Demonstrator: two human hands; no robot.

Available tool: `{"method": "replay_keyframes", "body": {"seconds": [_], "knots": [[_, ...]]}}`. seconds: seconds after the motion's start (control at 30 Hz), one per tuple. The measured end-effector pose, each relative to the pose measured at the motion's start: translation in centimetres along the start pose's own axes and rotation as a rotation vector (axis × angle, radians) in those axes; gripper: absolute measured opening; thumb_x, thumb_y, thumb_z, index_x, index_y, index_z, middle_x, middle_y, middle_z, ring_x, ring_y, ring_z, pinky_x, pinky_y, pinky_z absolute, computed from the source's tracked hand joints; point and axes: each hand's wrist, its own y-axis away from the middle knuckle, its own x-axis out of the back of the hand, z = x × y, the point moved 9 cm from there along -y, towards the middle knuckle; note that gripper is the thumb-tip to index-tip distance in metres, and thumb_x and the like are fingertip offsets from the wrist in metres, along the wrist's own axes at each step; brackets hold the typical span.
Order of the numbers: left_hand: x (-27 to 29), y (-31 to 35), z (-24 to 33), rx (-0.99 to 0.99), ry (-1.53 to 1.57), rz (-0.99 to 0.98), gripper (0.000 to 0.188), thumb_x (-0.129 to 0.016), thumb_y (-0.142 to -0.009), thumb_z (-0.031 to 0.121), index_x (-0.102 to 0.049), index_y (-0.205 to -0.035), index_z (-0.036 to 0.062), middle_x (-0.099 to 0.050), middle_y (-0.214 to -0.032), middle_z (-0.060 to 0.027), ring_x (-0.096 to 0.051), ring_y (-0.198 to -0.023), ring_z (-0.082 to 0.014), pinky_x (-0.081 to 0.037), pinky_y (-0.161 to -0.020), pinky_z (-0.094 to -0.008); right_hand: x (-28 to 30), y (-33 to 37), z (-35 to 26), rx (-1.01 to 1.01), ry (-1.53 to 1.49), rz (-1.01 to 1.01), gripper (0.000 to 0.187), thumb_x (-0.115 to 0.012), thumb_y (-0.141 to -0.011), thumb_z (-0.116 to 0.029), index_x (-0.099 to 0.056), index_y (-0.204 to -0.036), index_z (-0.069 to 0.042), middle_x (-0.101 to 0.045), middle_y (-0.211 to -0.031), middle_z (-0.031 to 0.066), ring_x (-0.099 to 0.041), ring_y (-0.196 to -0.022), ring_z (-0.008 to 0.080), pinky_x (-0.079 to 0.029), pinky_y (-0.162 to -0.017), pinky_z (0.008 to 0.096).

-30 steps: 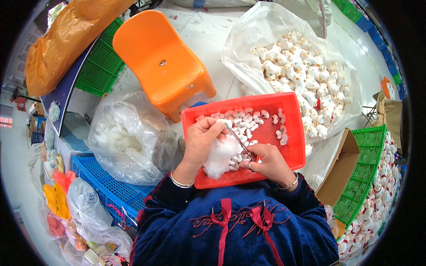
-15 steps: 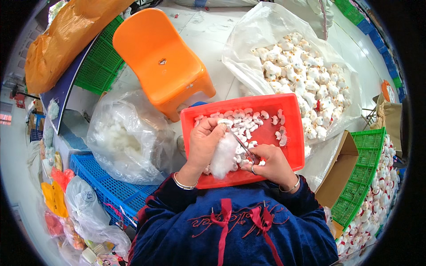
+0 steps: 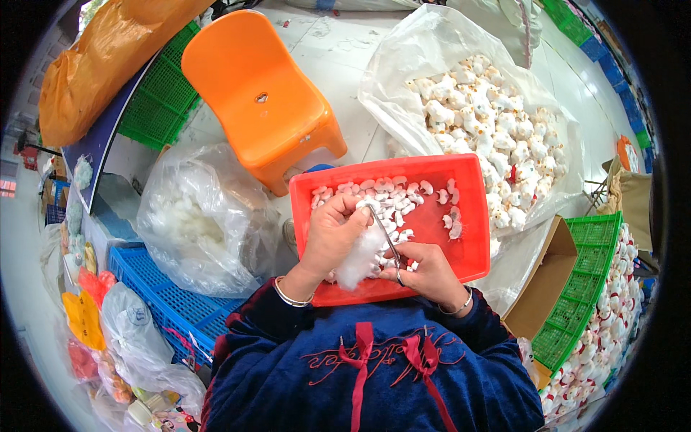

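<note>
My left hand (image 3: 327, 234) is closed, pinching a small white fabric piece (image 3: 368, 204) between thumb and fingertips. A tuft of white fluffy stuffing (image 3: 358, 265) hangs below those fingers, against the palm side. In my right hand (image 3: 432, 273) are slim metal forceps (image 3: 389, 242) with finger loops, gripped near the loops. Their tip meets the small piece at my left fingertips; whether it is inside the piece cannot be made out. Both hands are over a red plastic tray (image 3: 434, 220), where many curved white pieces (image 3: 389, 191) lie scattered.
A clear bag of stuffing (image 3: 191, 219) stands left, beside a blue crate (image 3: 162, 284). Ahead is an orange plastic chair (image 3: 259, 93). A large bag of white stuffed figures (image 3: 482, 115) is at the far right. A cardboard box (image 3: 540, 277) and green crate (image 3: 586, 277) stand nearer right.
My right hand has moved slightly left toward my left hand, and the forceps stand steeper with their tip at the small piece. The stuffing below has shifted a little.
</note>
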Motion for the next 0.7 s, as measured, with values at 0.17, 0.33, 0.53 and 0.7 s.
{"method": "replay_keyframes", "body": {"seconds": [0.17,0.33,0.53,0.7], "knots": [[0.4,-0.1,0.4,-0.091,-0.090,0.000,0.004,-0.066,-0.098,0.004,-0.067,-0.101,0.0025,-0.069,-0.092,0.0003,-0.061,-0.082,-0.0044,-0.051,-0.076,-0.0220,0.4,-0.3,-0.1,-0.033,0.090,-0.053,0.028,-0.086,-0.083,-0.022,-0.072,-0.094,-0.001,-0.061,-0.067,0.0109,-0.058,-0.059,0.0187,-0.047,-0.057,0.0342],[0.2,-0.4,1.3,-0.133,-0.103,0.006,0.008,-0.067,-0.096,0.002,-0.068,-0.105,0.0015,-0.068,-0.095,0.0019,-0.061,-0.086,-0.0044,-0.051,-0.079,-0.0225,0.4,-0.4,0.0,-0.059,-0.013,-0.012,0.030,-0.087,-0.082,-0.024,-0.069,-0.088,0.000,-0.058,-0.064,0.0097,-0.056,-0.058,0.0193,-0.045,-0.056,0.0352],[0.3,-0.5,1.6,-0.115,-0.119,0.029,0.014,-0.069,-0.098,0.004,-0.072,-0.110,0.0000,-0.070,-0.100,0.0008,-0.062,-0.091,-0.0049,-0.051,-0.082,-0.0226,0.8,-0.6,0.0,-0.087,0.057,-0.016,0.031,-0.088,-0.082,-0.024,-0.069,-0.089,0.000,-0.056,-0.063,0.0100,-0.055,-0.057,0.0193,-0.045,-0.057,0.0352],[0.5,-0.4,1.6,-0.071,-0.102,0.017,0.013,-0.070,-0.099,0.006,-0.073,-0.110,-0.0007,-0.071,-0.104,-0.0004,-0.063,-0.094,-0.0065,-0.051,-0.083,-0.0231,0.7,-0.5,-0.1,-0.070,0.071,0.004,0.030,-0.088,-0.080,-0.021,-0.069,-0.092,0.000,-0.059,-0.066,0.0102,-0.058,-0.060,0.0198,-0.046,-0.058,0.0351]]}}
